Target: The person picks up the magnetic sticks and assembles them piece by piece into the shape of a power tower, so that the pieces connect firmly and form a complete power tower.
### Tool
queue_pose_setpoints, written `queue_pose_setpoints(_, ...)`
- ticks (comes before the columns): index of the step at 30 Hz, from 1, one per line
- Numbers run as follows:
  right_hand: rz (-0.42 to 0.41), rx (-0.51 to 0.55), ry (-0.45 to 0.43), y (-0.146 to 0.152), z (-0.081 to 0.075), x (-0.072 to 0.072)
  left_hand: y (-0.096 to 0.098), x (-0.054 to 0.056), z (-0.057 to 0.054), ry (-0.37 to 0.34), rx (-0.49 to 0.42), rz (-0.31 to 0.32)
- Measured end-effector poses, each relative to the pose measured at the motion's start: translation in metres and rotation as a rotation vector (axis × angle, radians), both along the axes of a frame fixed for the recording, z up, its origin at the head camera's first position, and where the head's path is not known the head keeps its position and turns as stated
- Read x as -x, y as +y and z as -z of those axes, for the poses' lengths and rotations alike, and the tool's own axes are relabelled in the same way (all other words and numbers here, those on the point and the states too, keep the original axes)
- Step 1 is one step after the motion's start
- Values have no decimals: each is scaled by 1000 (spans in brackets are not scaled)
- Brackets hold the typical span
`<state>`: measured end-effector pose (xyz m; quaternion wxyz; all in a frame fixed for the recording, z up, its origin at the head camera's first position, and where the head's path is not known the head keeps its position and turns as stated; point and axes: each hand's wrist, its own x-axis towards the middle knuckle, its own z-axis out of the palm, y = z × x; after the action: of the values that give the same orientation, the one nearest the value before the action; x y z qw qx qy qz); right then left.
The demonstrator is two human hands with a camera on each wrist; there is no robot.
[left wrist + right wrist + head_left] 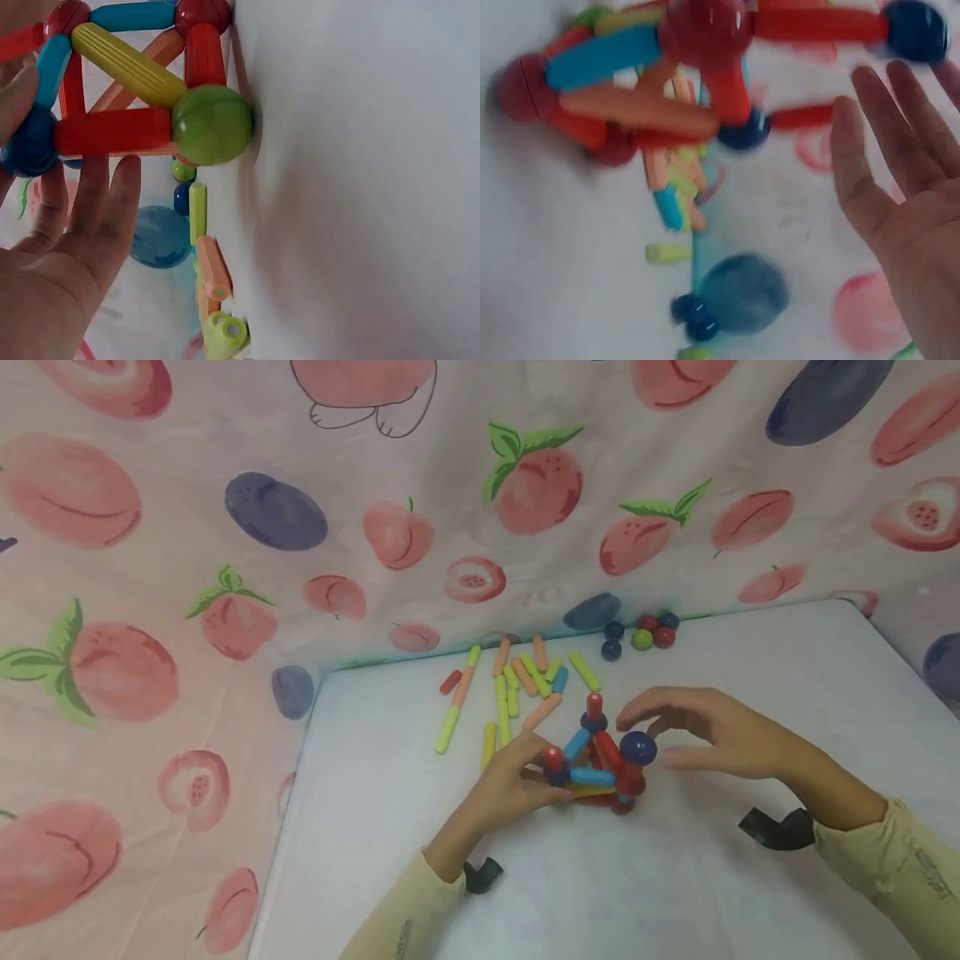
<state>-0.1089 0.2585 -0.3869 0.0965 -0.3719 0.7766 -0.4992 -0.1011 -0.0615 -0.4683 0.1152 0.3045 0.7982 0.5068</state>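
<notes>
A structure of magnetic sticks and balls [592, 777] stands on the white table, built from red, blue, yellow and orange sticks with balls at the corners. The left hand [510, 789] grips its left corner, thumb and fingers around a dark blue ball [31, 142]. A green ball [213, 124] forms a bottom corner in the left wrist view. At the right, a blue ball [638, 747] tops an upright red stick [817, 25]. Close beside that ball is the right hand [727, 735], its fingers spread and holding nothing. Two more red sticks rise from other upper corners.
Loose yellow-green, orange, blue and red sticks [502, 693] lie behind the structure. Several loose balls [652, 633] sit at the table's back edge, before a fruit-print cloth [450, 527]. Black curved pieces [776, 828] show by both wrists.
</notes>
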Motion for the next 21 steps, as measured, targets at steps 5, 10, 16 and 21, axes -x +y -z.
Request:
queue_pose_setpoints(5, 382, -95, 8, 16, 26, 49, -10, -12, 3, -20, -24, 89)
queue_pose_setpoints(10, 641, -422, 125, 30, 68, 105, -14, -21, 3, 2, 1, 259)
queue_pose_setpoints(16, 563, -631, 241, 31, 96, 138, -4, -15, 1, -54, 1, 47)
queue_pose_setpoints(21, 549, -717, 263, 26, 101, 145, 8, 6, 1, -21, 27, 115)
